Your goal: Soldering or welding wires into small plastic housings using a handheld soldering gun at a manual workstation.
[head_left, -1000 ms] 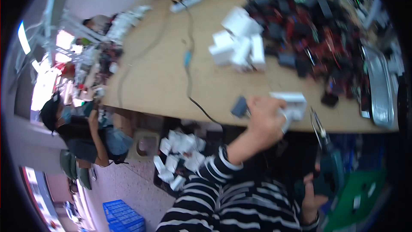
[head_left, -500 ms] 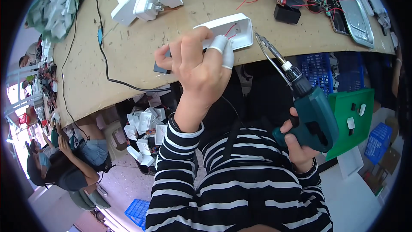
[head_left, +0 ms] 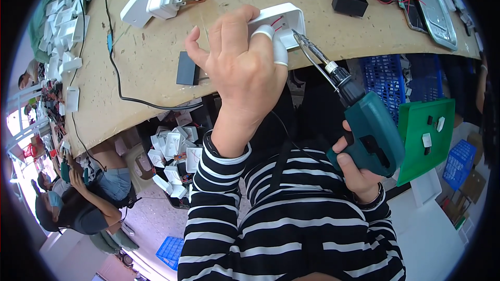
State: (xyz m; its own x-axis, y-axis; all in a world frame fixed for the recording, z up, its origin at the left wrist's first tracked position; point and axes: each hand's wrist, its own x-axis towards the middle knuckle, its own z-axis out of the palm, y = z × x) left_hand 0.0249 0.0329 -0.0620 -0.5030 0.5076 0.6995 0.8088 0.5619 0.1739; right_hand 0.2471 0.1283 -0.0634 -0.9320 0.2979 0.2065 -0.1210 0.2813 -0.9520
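One green power screwdriver (head_left: 367, 132), one white plastic housing (head_left: 284, 19), two blue crates (head_left: 390, 75), one green tray (head_left: 424, 138).

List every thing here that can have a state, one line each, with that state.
white housing: open side up, red wires showing inside, held at the table edge
left hand: gripping the white housing
right hand: gripping the green electric screwdriver
green electric screwdriver: tilted, bit tip at the housing rim
black block: lying flat on the table
green tray: holding a few small parts

Cardboard box and white labels at the right

A brown cardboard box (head_left: 473, 184) sits low right; small white labels (head_left: 427, 139) dot the green tray (head_left: 423, 151).
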